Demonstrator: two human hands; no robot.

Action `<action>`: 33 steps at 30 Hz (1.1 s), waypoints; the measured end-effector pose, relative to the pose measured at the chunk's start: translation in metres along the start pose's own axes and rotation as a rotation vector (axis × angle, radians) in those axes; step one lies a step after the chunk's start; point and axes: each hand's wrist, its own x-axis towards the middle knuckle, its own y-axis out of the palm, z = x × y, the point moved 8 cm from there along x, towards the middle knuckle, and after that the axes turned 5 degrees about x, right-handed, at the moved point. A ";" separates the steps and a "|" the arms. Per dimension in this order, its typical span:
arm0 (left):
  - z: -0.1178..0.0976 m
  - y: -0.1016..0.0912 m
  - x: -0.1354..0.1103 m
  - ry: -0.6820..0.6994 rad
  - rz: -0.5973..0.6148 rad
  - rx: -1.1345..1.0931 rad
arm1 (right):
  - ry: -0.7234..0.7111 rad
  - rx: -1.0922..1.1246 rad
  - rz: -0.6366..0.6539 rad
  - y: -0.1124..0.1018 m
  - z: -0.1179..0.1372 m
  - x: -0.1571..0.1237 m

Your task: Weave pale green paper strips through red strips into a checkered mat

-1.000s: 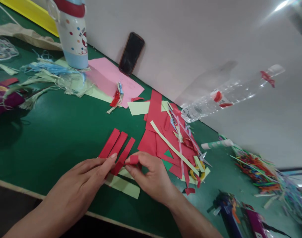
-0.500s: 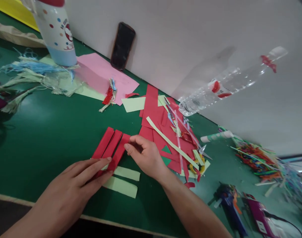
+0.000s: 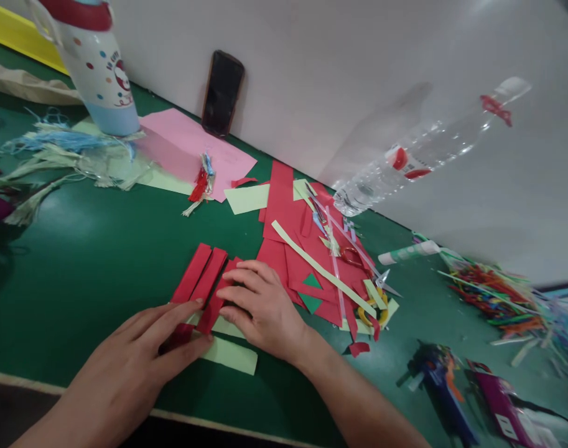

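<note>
Three red paper strips (image 3: 200, 277) lie side by side on the green table (image 3: 92, 261), crossing two pale green strips (image 3: 232, 354). My left hand (image 3: 139, 358) lies flat with fingers stretched out over the near ends of the red strips. My right hand (image 3: 260, 308) rests flat beside it, fingers extended onto the rightmost red strip. Neither hand grips anything.
A heap of red paper, scraps and scissors (image 3: 321, 261) lies right of my hands. A pink sheet (image 3: 195, 146), a phone (image 3: 222, 93) against the wall, a dotted bottle (image 3: 97, 68) and a clear plastic bottle (image 3: 419, 155) stand behind. Tassels (image 3: 64, 155) left, glue gun (image 3: 433, 373) right.
My right hand let go of the folded end of a red strip, moved up along it, then flattened down onto it. My left hand stayed pressing the strips' near ends.
</note>
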 end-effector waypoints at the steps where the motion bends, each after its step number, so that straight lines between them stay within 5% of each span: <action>1: 0.000 0.000 -0.001 -0.004 -0.001 -0.010 | 0.008 -0.012 0.009 0.003 -0.002 -0.001; 10: -0.008 0.002 0.003 0.127 0.047 0.084 | 0.019 -0.061 -0.008 0.004 -0.004 -0.004; 21: -0.006 0.008 -0.001 0.090 0.065 0.074 | 0.080 -0.132 0.170 0.011 0.031 -0.062; 33: -0.002 0.009 -0.003 0.057 0.029 0.092 | 0.026 -0.185 0.150 0.009 0.032 -0.075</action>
